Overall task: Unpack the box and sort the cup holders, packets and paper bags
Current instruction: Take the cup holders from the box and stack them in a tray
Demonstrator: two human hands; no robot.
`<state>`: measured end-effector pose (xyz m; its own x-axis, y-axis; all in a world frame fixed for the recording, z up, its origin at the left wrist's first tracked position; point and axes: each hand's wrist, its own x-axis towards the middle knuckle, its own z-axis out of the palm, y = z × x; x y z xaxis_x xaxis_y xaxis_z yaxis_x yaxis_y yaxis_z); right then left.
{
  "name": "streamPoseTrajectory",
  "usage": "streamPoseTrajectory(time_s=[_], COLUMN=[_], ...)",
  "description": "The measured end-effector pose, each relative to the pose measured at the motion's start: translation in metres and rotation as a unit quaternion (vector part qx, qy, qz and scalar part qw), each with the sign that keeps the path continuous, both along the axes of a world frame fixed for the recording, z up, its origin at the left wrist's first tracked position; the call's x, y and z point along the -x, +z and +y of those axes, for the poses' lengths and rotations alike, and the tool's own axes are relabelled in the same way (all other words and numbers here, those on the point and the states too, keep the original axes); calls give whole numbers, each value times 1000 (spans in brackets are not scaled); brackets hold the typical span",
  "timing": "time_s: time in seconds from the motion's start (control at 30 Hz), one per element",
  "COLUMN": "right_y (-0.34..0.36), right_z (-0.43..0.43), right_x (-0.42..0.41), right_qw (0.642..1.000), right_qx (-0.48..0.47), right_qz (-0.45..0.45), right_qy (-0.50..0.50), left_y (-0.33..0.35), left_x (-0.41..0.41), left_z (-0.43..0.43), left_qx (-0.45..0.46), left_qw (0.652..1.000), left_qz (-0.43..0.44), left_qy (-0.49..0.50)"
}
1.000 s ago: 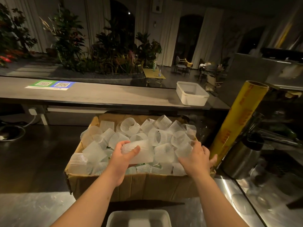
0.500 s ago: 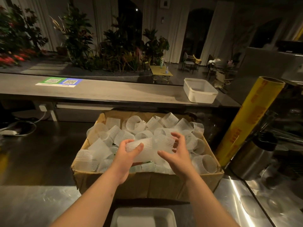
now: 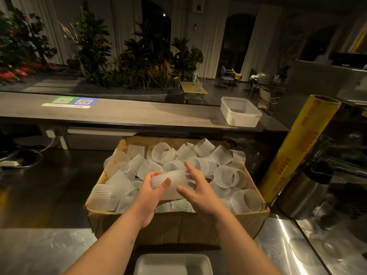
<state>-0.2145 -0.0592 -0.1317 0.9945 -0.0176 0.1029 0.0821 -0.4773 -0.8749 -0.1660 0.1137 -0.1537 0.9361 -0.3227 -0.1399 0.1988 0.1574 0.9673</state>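
The steel counter (image 3: 39,251) carries an open cardboard box (image 3: 178,225), set close in front of the person for easy reach and heaped to the rim with ribbed, translucent cup holders (image 3: 228,175) (no packets or bags show). A white tub (image 3: 172,264) waits just beneath, likely to receive them; I can't see anything in it. Above the box, 1 holder (image 3: 172,181) lies sideways. The left hand (image 3: 151,193) is wrapped round its end, while the right hand (image 3: 200,193) is spread wide at the other, barely touching, probably steadying it.
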Motion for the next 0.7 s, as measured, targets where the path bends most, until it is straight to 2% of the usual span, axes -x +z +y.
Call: streamPoseTrajectory(time_s=[0.1,0.2,0.27,0.43,0.5,0.57,0.6,0.63,0.7], right_y=[2,12,19,34,40,44,44,42,32], right_z=[1,-7,-12,-16,-16,-21,-27,-36,-60], right_x=[2,5,7,10,9,6,3,-2,-10], right_qw=[999,997,998,999,997,994,993,989,948], right_qx=[-36,-70,-58,-13,-51,-109,-94,-23,203], right_qz=[-18,-31,-26,-6,-5,-26,-46,-62,-39], right_qy=[-21,-26,-16,30,52,11,-50,-131,-243], left_y=[-3,-4,-3,-1,1,1,0,-2,-4], left_x=[0,1,2,0,1,4,6,8,11], left_z=[7,5,-2,-12,-15,-17,-17,-16,-14], left_qx=[10,-96,-150,-166,-177,-201,-239,-268,-279], left_qw=[999,991,983,976,974,969,957,946,942], left_qz=[0,-59,-93,-100,-99,-114,-148,-176,-188], left_qy=[-46,-65,-55,-98,-106,-86,-65,-44,-21])
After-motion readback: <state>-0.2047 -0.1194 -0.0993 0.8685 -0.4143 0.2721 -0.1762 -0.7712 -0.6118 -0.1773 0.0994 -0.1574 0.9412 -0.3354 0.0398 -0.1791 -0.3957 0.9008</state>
